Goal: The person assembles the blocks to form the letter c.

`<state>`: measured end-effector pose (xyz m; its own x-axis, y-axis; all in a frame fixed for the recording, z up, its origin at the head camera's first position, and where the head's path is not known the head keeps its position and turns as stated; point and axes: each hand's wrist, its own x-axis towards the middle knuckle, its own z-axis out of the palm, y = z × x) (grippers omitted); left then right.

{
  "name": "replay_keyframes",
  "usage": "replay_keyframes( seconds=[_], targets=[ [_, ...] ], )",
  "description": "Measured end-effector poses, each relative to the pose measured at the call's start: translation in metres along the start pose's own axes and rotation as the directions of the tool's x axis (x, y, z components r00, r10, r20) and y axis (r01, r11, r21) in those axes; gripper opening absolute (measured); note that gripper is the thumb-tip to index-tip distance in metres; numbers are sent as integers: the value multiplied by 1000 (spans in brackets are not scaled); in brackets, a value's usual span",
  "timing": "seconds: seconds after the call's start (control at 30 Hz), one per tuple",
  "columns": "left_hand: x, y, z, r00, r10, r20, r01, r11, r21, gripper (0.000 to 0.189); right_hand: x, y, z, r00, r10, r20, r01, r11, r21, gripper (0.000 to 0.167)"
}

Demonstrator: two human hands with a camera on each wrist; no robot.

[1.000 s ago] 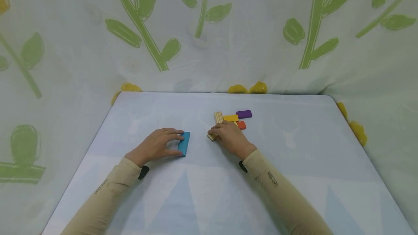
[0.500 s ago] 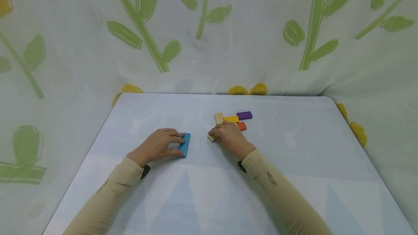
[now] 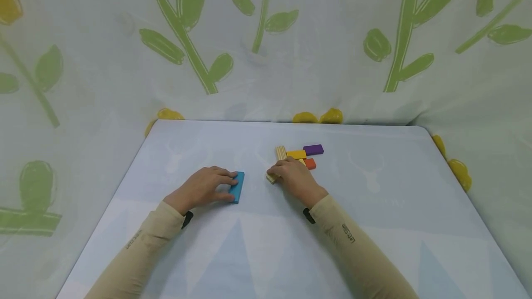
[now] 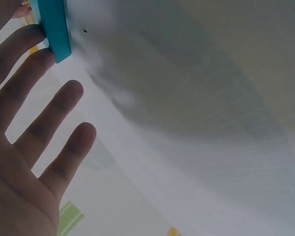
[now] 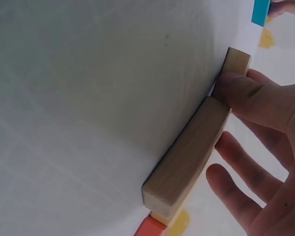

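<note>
My left hand (image 3: 201,189) pinches a blue wooden block (image 3: 238,189) lying on the table, thumb at its near end and fingers at the far part. In the left wrist view the index and middle fingers touch the blue block (image 4: 54,29); the other two are spread apart from it. With thumb and index finger, my right hand (image 3: 297,180) pinches a plain wooden block (image 5: 237,60), its end showing left of the fingertips in the head view. Touching or very near it is a second plain block (image 5: 187,157), mostly hidden from the head camera by the hand.
Beyond the right hand lie a striped-looking plain wood piece (image 3: 281,152), a yellow block (image 3: 296,154), a purple block (image 3: 313,150) and an orange-red block (image 3: 310,164), close together. The pale patterned table (image 3: 266,253) meets a flower-print curtain (image 3: 316,59) at the back.
The head view has shifted slightly, so everything sits a little lower and to the right. Both hands keep their places on their blocks.
</note>
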<state>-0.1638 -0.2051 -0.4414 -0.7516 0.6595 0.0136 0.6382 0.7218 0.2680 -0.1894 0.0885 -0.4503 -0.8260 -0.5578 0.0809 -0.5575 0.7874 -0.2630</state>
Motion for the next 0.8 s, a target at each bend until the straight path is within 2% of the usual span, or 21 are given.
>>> replay_keyframes(
  seconds=[0.23,0.43,0.63,0.8],
  targets=[
    [-4,-1,2,999,19,-30,-19,1000,-10,55,1,-1,0,999,-3,38,2,1000,23,31],
    [-3,-1,2,998,36,-47,-37,999,-34,53,-1,-1,0,999,0,42,0,1000,10,31],
    [-3,-2,1,996,59,-69,-60,998,-19,52,2,-2,-2,999,-5,51,4,1000,18,31],
    [-2,-3,0,996,56,-64,-58,998,-28,51,4,-4,-1,998,-32,54,31,999,29,30]
  ],
)
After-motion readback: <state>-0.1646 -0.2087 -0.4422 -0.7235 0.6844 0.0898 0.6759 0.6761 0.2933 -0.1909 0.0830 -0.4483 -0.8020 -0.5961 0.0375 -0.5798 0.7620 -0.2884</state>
